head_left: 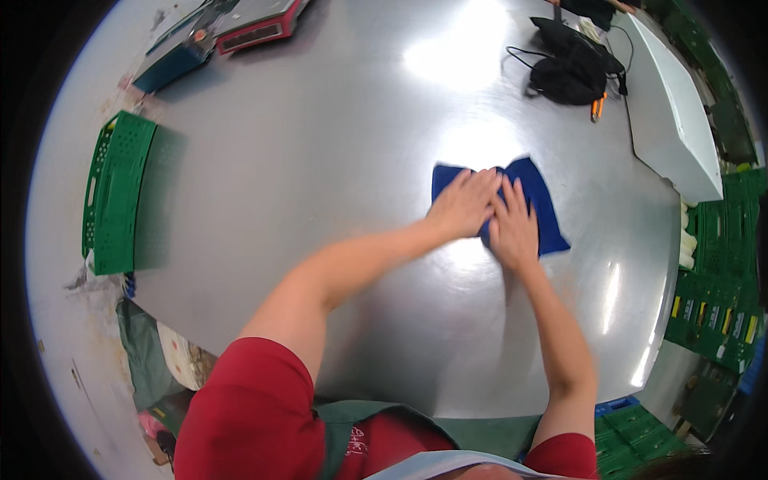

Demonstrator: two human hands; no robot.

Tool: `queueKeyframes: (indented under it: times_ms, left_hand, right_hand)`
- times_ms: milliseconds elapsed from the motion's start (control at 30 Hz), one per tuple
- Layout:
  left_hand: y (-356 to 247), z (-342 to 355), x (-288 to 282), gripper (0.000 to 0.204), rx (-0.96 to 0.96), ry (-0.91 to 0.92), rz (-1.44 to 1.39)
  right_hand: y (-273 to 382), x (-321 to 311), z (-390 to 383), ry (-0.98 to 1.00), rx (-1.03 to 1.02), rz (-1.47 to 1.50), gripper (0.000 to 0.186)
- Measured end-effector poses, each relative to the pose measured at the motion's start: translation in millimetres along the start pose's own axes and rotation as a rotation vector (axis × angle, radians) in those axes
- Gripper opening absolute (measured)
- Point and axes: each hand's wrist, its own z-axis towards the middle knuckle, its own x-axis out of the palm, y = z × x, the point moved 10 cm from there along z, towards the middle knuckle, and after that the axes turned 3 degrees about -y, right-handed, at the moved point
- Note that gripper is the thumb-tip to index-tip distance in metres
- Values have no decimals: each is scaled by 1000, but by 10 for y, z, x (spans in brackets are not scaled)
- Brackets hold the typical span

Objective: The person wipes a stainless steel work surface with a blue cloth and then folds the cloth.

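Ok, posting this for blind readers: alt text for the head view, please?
A person's left hand and right hand rest on a blue cloth on a metal table. A green crate is at left, a black bundle at upper right.

The wide silver-grey metal table (304, 152) is smooth and glossy — patched with glare; the dark-blue, sharp-cornered cloth (548, 206) looks matt; the green, perforated, rectangular plastic crate (124, 200) looks smooth; the crumpled black fabric bundle (570, 74) — dull.
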Motion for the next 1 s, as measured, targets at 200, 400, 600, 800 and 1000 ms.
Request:
queueKeyframes:
  times_ms: [200, 400, 600, 800, 1000]
  left_hand:
    - [-655, -2401, -851, 66, 48, 315, -161]
    - [-244, -4135, -1613, 70, -280, 383, -138]
    - [1545, -3797, -1928, 69, -569, 222, -54]
    - [3460, -2124, -1742, 62, -461, -59, 102]
    - [4588, -310, -1104, 59, -379, -223, 137]
  right_hand:
    - [1949, 274, -1857, 324, 28, 108, 70]
    - [3605, 546, -2291, 548, -361, 408, 68]
    - [4239, 804, -327, 288, -623, 455, 67]
    - [3759, 1060, 2227, -12, -545, 300, 57]
    - [2535, 1161, 3985, -194, -435, 56, 53]
